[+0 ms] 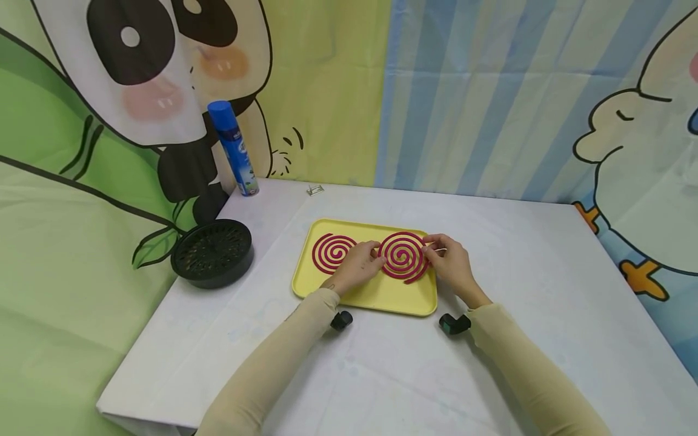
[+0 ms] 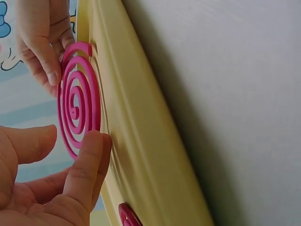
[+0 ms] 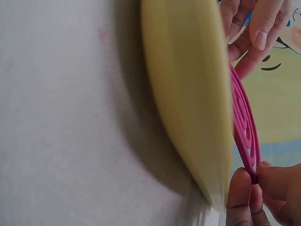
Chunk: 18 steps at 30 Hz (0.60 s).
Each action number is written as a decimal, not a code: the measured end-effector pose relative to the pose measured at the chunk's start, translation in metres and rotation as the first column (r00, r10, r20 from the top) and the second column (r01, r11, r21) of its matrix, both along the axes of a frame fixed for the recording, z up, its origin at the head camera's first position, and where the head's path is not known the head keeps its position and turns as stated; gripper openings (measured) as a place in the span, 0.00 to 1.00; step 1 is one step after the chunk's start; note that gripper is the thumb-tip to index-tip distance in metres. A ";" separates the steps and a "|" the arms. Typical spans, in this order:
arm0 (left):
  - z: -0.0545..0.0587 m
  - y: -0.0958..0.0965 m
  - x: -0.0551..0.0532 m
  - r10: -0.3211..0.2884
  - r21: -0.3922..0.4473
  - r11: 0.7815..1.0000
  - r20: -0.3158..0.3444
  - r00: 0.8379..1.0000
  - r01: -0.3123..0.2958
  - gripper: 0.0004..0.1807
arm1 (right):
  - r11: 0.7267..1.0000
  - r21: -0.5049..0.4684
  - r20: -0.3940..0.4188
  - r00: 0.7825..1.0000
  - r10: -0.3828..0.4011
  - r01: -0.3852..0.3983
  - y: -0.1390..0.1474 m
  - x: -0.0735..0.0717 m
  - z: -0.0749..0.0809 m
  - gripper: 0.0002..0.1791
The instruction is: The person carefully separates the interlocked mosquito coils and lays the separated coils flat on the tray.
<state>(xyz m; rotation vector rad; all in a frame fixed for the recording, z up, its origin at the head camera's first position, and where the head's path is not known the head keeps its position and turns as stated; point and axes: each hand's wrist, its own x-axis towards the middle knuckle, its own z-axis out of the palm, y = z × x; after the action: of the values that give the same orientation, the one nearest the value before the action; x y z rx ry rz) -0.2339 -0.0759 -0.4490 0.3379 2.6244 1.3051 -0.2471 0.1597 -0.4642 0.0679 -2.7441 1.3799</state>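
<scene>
A magenta spiral mosquito coil (image 1: 402, 255) is held slightly raised and tilted over the right half of a yellow tray (image 1: 392, 304). My right hand (image 1: 452, 265) pinches its outer edge between thumb and fingers, plainest in the right wrist view, where the coil (image 3: 238, 136) appears nearly edge-on. On the opposite side, my left hand (image 1: 357, 266) touches the rim with its fingertips; in the left wrist view its thumb stands apart from the coil (image 2: 96, 106). A second mosquito coil (image 1: 317, 254) lies in the tray's left half, partly covered by the left hand.
To the left, a round black holder with a slotted lid (image 1: 212, 254) stands at the table's edge. A blue spray can (image 1: 235, 151) is at the back left. Near the back edge lies a small metal stand (image 1: 315, 190). Printed curtains hang behind the white table (image 1: 545, 260).
</scene>
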 end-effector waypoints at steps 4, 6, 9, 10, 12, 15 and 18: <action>-0.001 0.000 0.000 0.002 0.003 1.000 0.004 1.000 -0.002 0.27 | 0.999 0.029 -0.018 1.000 0.015 -0.015 0.001 0.000 -0.001 0.13; -0.001 -0.001 0.001 0.002 0.004 1.000 0.004 1.000 -0.002 0.26 | 0.999 0.045 -0.033 0.999 0.029 -0.028 0.002 0.000 -0.001 0.12; -0.001 -0.001 0.002 0.001 0.006 1.000 0.007 1.000 -0.001 0.26 | 0.997 0.070 -0.050 0.998 0.048 -0.045 0.002 0.000 -0.001 0.12; 0.000 -0.002 0.002 -0.001 0.008 1.000 0.007 1.000 0.001 0.26 | 0.996 0.076 -0.050 0.997 0.054 -0.050 0.002 0.000 -0.001 0.12; -0.001 -0.002 0.002 -0.007 0.011 1.000 0.007 1.000 0.007 0.26 | 0.994 0.090 -0.050 0.996 0.067 -0.063 0.002 0.001 0.000 0.11; -0.002 -0.003 0.003 -0.010 0.017 1.000 0.008 1.000 0.010 0.25 | 0.990 0.107 -0.036 0.995 0.093 -0.089 0.002 0.003 0.003 0.11; -0.004 -0.005 0.002 -0.006 0.024 1.000 0.006 1.000 0.006 0.25 | 0.986 0.126 -0.024 0.994 0.111 -0.107 0.001 0.005 0.007 0.12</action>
<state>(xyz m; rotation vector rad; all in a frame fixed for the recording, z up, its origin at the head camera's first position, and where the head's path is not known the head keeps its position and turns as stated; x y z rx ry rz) -0.2314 -0.0804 -0.4525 0.3450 2.6025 1.3348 -0.2425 0.1607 -0.4570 0.2473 -2.8359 1.2181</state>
